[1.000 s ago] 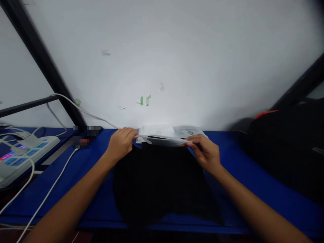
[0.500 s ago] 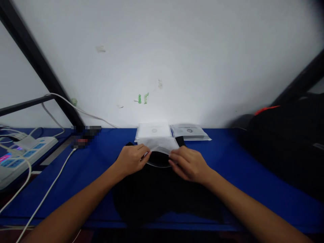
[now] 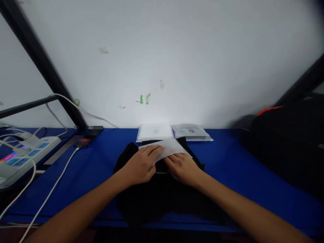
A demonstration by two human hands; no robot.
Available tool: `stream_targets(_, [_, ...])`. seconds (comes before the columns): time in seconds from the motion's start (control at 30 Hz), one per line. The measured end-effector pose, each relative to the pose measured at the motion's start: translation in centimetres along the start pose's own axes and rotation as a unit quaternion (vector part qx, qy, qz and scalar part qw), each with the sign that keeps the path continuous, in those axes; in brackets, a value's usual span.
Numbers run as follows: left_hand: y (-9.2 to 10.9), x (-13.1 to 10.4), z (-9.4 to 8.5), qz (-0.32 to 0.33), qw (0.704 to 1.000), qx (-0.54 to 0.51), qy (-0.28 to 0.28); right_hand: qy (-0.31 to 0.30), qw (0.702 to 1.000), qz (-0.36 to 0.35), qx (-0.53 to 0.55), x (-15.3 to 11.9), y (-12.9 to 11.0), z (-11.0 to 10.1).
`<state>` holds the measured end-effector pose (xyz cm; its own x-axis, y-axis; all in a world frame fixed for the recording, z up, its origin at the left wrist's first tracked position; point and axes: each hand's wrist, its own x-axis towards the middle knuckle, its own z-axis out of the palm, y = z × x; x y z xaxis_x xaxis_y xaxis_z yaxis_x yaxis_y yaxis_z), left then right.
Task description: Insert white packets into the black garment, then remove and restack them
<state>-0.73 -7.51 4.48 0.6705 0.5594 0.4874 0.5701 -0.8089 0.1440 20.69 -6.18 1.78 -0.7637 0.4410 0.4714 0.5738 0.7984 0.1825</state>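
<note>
A whitish translucent bag (image 3: 170, 147) lies over a black cloth (image 3: 162, 199) at the middle of the blue table. My left hand (image 3: 143, 164) is closed on the left side of the bag, its fingers over the white film. My right hand (image 3: 183, 167) has its fingertips tucked under the white film, inside or beneath the bag's mouth; what they hold, if anything, is hidden. The rim of the bag's opening shows as a thin pale curve between the two hands, with black beneath it.
Behind the cloth, a white packet (image 3: 155, 131) and a packet with a dark print (image 3: 192, 132) lie by the wall. A power strip (image 3: 30, 157) with white cables is on the left. A big black bag (image 3: 288, 148) stands on the right.
My right hand has moved left, and its fingertips have gone under the white film. The bag has moved towards me and its upper part now folds over the opening.
</note>
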Motion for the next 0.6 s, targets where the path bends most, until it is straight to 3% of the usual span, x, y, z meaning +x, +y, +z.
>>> stream_targets(0.1, [-0.4,-0.5,0.4,-0.009,0.998,-0.023,-0.050,0.108,0.988,-0.101,0.043,-0.5,0.1,-1.1])
stream_targets(0.17, [-1.2,-0.7,0.4,-0.014,0.999,-0.025,-0.039,0.154,0.972,-0.164,0.069,-0.7,-0.1,-1.8])
stream_targets(0.33, [-5.3,0.6,-0.4,-0.008,0.996,0.030,0.088,0.157,0.957,-0.220,0.106,-0.9,-1.0,-2.9])
stream_targets(0.4, [-7.5,2.0,-0.2,-0.002,0.994,0.040,0.101,0.147,0.960,-0.209,0.113,-0.8,-1.0,-2.9])
stream_targets(0.47, [-9.8,3.6,0.7,-0.021,0.997,0.042,0.058,0.143,0.964,-0.187,0.127,-0.7,-0.6,-2.7])
stream_targets(0.6, [-13.0,6.3,3.2,-0.104,0.988,0.028,-0.113,0.133,0.964,-0.145,0.180,-0.6,0.5,-2.7])
